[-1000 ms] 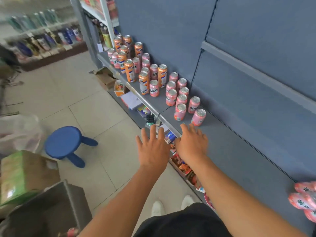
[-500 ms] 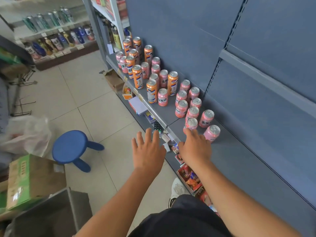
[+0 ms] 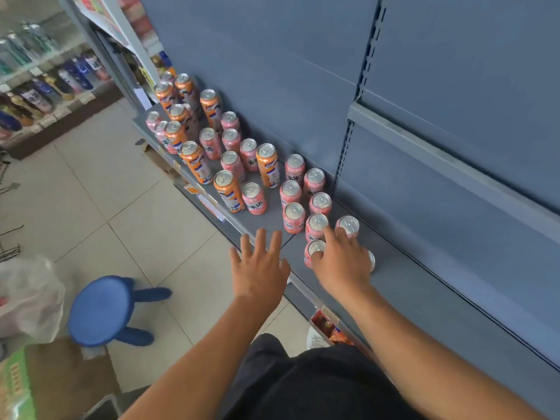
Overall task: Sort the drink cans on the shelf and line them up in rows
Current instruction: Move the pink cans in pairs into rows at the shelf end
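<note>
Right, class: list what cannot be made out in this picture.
1. Head view: pink can beneath the right hand. Only a lid sliver shows, and the grip is unclear.
2. Head view: far bottles, too blurred to read.
3. Head view: lower-shelf goods, mostly hidden under the shelf.

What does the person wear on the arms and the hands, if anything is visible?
Nothing shows on them. The left hand and the right hand have no gloves, rings or watch visible. The left forearm and the right forearm are bare too; no sleeve reaches into the picture. Lower down, a black garment covers the body.
</note>
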A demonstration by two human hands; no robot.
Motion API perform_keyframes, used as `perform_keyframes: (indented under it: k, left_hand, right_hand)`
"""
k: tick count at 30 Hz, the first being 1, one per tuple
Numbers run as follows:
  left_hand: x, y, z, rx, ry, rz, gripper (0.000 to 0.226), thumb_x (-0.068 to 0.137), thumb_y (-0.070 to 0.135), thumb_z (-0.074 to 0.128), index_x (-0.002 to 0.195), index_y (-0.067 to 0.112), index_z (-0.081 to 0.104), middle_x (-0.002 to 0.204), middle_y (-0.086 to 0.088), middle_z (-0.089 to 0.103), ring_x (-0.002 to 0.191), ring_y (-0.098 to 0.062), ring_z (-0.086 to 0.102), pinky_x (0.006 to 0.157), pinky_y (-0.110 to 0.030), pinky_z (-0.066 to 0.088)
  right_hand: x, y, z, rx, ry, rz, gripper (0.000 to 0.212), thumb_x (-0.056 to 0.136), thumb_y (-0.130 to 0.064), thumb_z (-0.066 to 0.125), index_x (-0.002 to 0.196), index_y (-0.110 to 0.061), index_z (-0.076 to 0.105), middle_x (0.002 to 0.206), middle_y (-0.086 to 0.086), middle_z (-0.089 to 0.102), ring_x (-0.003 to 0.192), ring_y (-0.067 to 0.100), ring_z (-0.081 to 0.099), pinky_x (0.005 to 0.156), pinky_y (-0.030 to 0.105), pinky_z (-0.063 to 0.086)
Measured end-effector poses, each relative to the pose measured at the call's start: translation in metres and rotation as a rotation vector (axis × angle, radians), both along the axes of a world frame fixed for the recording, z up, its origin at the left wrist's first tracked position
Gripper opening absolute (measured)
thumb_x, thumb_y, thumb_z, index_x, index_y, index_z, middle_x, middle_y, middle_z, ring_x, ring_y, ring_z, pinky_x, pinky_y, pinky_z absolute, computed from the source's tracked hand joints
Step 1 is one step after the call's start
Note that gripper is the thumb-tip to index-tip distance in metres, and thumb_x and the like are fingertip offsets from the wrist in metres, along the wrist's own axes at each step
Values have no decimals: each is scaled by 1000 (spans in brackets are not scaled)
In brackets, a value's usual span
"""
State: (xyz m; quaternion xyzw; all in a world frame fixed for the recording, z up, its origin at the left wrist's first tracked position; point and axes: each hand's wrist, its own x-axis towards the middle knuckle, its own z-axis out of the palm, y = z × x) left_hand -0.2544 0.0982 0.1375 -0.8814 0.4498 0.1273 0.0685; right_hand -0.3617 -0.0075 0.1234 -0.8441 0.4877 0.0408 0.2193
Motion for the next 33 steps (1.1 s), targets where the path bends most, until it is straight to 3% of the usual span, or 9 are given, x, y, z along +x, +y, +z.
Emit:
perform_keyframes:
  k: [9,12,15,19,23,28,33]
  left_hand:
    - [56,-61,-46,66,130,-151,65,100,49,35,154,26,7,156,1,21,144,-30,21,115,-49,26]
    - [90,-79,-64,115,226,-192,69,98,48,38,154,25,5,156,2,20,142,-28,25,113,-47,29]
    - [119,-97,-78,155,369,-130,70,97,43,46,153,21,11,160,-1,21,142,-27,27,111,-46,31]
    - [146,-111,-108,163,612,3,73,91,34,58,151,18,19,157,-2,31,136,-30,40,99,-48,43]
    - [150,-118,-133,134,774,96,77,90,30,63,153,19,20,157,-3,33,139,-29,38,103,-43,38]
    - [144,-129,-162,74,888,194,75,83,28,71,146,23,30,144,-4,46,128,-28,49,100,-42,46]
    - [135,-145,-181,-33,928,173,74,71,25,80,134,27,43,122,9,58,111,-15,56,93,-35,46]
  right_hand:
    - [9,-18,-36,256,-7,-229,60,92,-30,54,147,-22,31,149,2,41,124,33,51,93,43,44]
    - [25,-17,-50,382,-71,-409,71,89,-34,57,151,-26,23,149,-1,42,129,31,50,98,45,45]
    - [45,-8,-64,514,-182,-649,82,88,-27,65,154,-22,16,151,4,42,131,29,48,97,37,40]
    - [67,0,-88,557,-315,-987,87,85,-16,69,154,-17,16,142,8,48,114,28,54,83,27,37]
    - [74,8,-111,572,-373,-1165,76,81,-12,71,143,-22,30,119,0,57,102,24,59,65,25,40]
    - [75,11,-141,551,-445,-1231,58,69,-19,80,116,-27,48,94,-12,59,91,20,62,82,44,54]
    - [75,13,-156,520,-525,-1217,63,70,-21,84,117,-34,43,99,-18,58,95,14,60,86,38,51]
